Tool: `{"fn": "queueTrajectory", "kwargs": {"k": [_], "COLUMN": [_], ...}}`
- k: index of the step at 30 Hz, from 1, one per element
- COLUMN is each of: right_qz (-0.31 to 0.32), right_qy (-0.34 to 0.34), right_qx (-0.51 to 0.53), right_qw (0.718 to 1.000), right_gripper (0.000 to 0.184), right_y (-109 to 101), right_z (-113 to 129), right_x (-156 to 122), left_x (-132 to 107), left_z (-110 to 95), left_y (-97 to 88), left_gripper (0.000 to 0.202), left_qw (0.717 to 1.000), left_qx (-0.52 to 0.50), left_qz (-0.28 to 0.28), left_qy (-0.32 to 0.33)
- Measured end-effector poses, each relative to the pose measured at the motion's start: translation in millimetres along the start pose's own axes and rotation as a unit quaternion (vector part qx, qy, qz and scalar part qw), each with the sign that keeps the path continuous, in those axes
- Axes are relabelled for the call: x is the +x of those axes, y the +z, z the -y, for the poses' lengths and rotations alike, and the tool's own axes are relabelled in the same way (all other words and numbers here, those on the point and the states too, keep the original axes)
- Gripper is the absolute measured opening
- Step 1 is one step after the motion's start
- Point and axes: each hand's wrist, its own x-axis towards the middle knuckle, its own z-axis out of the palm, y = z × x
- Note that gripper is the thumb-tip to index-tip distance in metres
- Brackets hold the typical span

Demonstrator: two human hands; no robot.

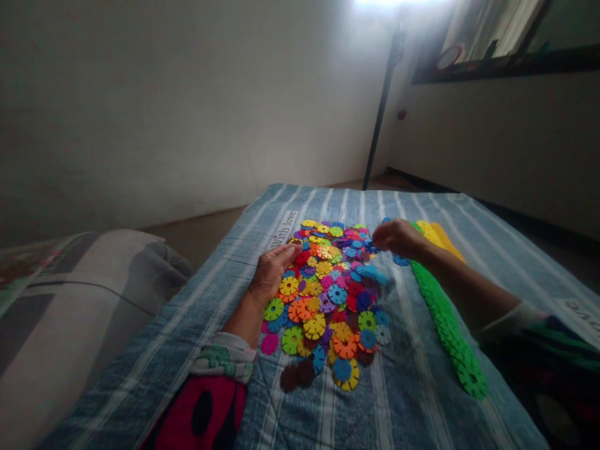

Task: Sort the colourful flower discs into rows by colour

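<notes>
A wide pile of notched plastic interlocking discs (323,269) in many colours lies on a striped blue cloth. My left hand (274,269) rests at the left edge of the pile, its fingers stretched over the discs and a dark disc by their tips. At the upper right of the pile, my right hand (398,239) has its fingers bent down and pinched at a blue disc (369,245); the fingertips are partly hidden. A few more blue discs (402,260) lie under and beside this hand. A light blue, blurred piece (372,274) sits at the pile's right side.
A long row of green discs (443,325) runs along the right, with yellow discs (443,237) beyond my right forearm. The striped cloth (403,400) covers the whole surface. A lamp stand (382,112) rises behind it. Grey-striped bedding (103,300) is at the left.
</notes>
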Motion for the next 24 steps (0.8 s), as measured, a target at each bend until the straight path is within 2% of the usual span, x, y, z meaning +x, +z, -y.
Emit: {"fn": "queueTrajectory", "kwargs": {"k": [3,7,12,19,24], "right_qz": [0.026,0.057,0.081,0.078,0.07], "right_qy": [0.029,0.043,0.057,0.092,0.072], "right_qx": [-0.134,-0.175,-0.222,-0.323,-0.332], "right_qw": [0.99,0.982,0.97,0.939,0.938], "right_gripper": [0.014,0.016,0.019,0.021,0.024], "right_y": [-19.7,-20.4,-14.6,-20.2,-13.2], "right_z": [-38.3,-59.7,-57.2,-50.0,-31.7], "right_x": [-4.5,-11.6,-13.5,-14.8,-17.8], "left_x": [-0.4,-2.3,-3.5,-3.2,-2.0], "left_z": [-0.3,-2.4,-4.3,-4.0,-2.0], "left_y": [0.5,3.1,5.2,4.7,3.7], "left_gripper": [0.031,0.028,0.026,0.026,0.027], "left_qw": [1.0,1.0,1.0,1.0,1.0], "left_qx": [0.0,0.003,0.01,0.015,0.009], "left_qz": [-0.002,-0.005,-0.009,-0.007,-0.008], "left_qy": [0.001,0.007,0.011,0.006,0.003]}}
